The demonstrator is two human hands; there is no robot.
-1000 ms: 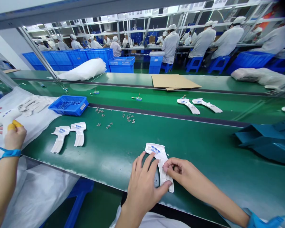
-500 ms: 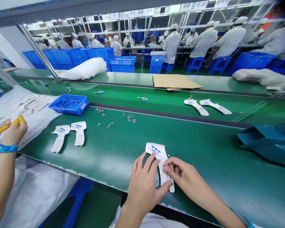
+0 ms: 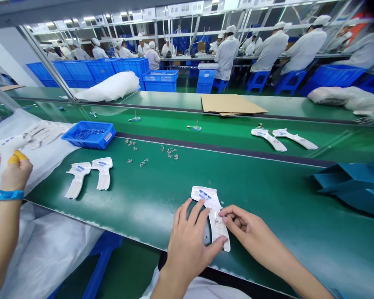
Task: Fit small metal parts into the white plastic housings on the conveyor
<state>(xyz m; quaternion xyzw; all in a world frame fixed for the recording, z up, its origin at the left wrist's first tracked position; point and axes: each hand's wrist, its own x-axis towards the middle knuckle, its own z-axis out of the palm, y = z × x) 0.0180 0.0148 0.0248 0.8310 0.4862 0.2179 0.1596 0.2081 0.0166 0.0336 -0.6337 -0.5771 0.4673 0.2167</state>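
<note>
A white plastic handle shell [image 3: 216,222] with blue pieces at its top lies on the green work surface before me. My left hand [image 3: 190,243] rests over its left side, fingers spread, fingertips on the upper part and thumb on the lower end. At the shell's right edge, my right hand [image 3: 247,226] has thumb and forefinger pinched together; whatever is between them is hidden. Small metallic detail shows in the grip beside those fingertips. A tiny white bit [image 3: 222,202] lies just right of the shell.
Two more shells [image 3: 89,174] and scattered small metal parts [image 3: 171,153] lie left and beyond. A blue tray [image 3: 102,139] holds blue pieces. A belt [image 3: 162,124] carries shells and small parts. A co-worker's hand [image 3: 17,170] with yellow finger covers is at left, teal bins [image 3: 352,187] at right.
My right hand has shifted slightly right, uncovering more of the shell's grip. Pieces on the belt have moved right. My left hand stays in place. The co-worker's hand has moved a little.
</note>
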